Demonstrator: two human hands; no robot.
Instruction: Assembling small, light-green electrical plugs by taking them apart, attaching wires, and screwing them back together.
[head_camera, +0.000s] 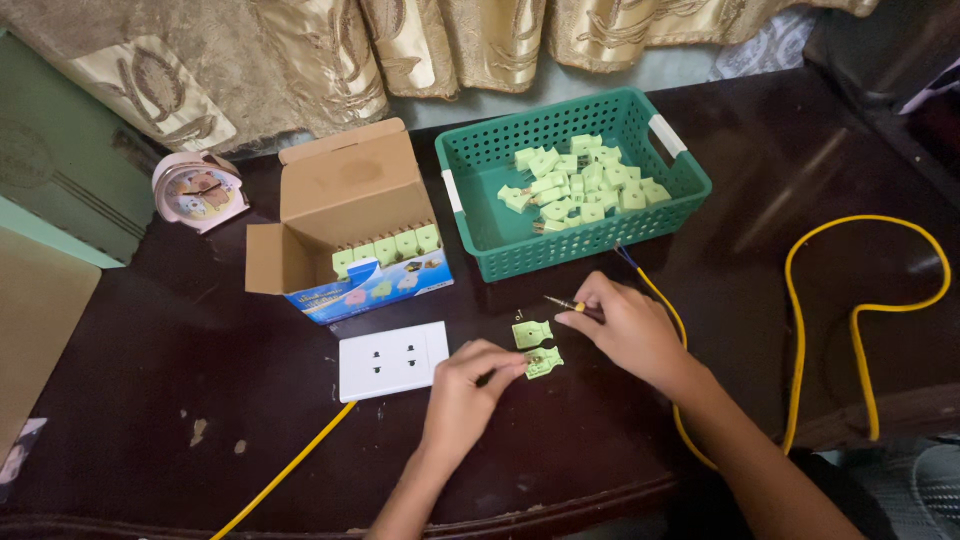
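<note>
Dark polished wood makes up the tabletop (150, 400). Beyond the right hand (625, 325) stands a green perforated plastic basket (480, 215) holding a heap of pale green plastic plug parts (580, 185), too many and too jumbled to count. Beyond the left hand (465, 390) an open brown cardboard box (330, 215) holds a row of five more. Just left of that hand lies one white rectangular socket plate (392, 360). Two pale green plug halves lie between the hands: the left hand's fingertips press the nearer half (545, 362), the farther half (531, 333) lies free. The right hand is pinched round a small yellow-handled screwdriver (566, 302).
</note>
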